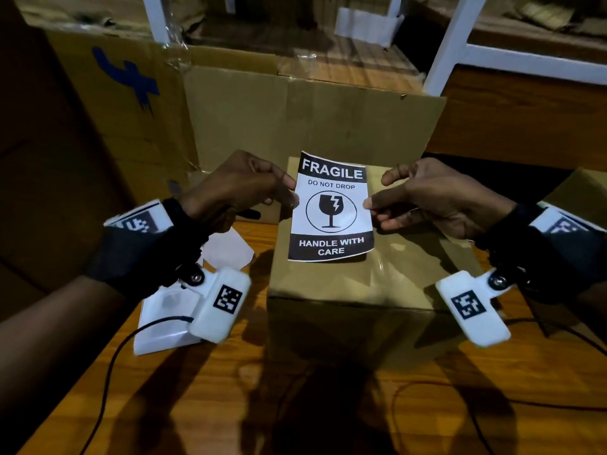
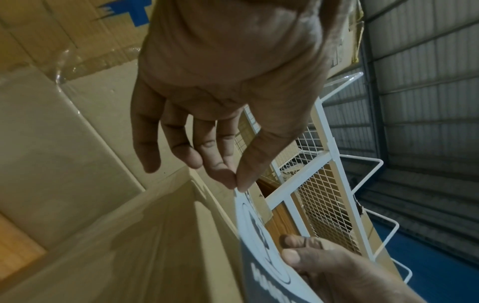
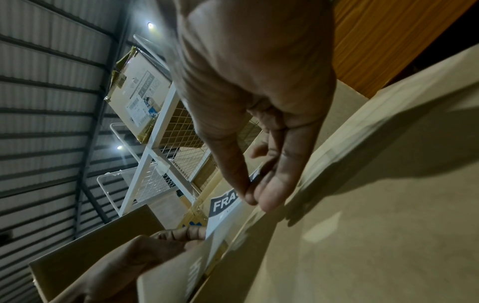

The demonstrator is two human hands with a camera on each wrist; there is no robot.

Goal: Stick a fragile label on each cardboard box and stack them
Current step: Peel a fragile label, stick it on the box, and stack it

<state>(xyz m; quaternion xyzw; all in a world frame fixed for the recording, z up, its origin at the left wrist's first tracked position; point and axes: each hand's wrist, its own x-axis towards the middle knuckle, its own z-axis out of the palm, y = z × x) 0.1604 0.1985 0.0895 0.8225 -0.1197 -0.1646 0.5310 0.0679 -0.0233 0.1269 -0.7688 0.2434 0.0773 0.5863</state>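
From the head view, the label (image 1: 331, 208) is held over the top of the box (image 1: 361, 284), which stands on the surface (image 1: 230, 405). It is pinched at its left edge by the left hand (image 1: 236, 188) and at its right edge by the right hand (image 1: 440, 198). The lower edge seems to lie on or just above the box top, while the upper edge is raised; whether it is stuck yet cannot be told. The task is judged to be at an early stage: this label is not yet pressed flat, no stack of labelled boxes is seen, and larger boxes stand behind. White sheets (image 1: 226, 249), perhaps peeled backing, lie at the left. The label is white and black, printed FRAGILE, DO NOT DROP, a broken glass, HANDLE WITH CARE. It looks thin and slightly curled.

From the left wrist view, the label (image 2: 261, 242) is seen edge-on, bowed. Its near edge is gripped between the thumb and a fingertip of the left hand (image 2: 220, 92), the other fingers being loosely extended. The right hand (image 2: 337, 270) is closed on the far edge.

From the right wrist view, the label (image 3: 223, 207) is pinched by the thumb and fingers of the right hand (image 3: 259, 102) near the word FRAGILE. The left hand (image 3: 145, 256) grips the opposite edge. The box (image 3: 362, 225) lies beneath, plain brown.
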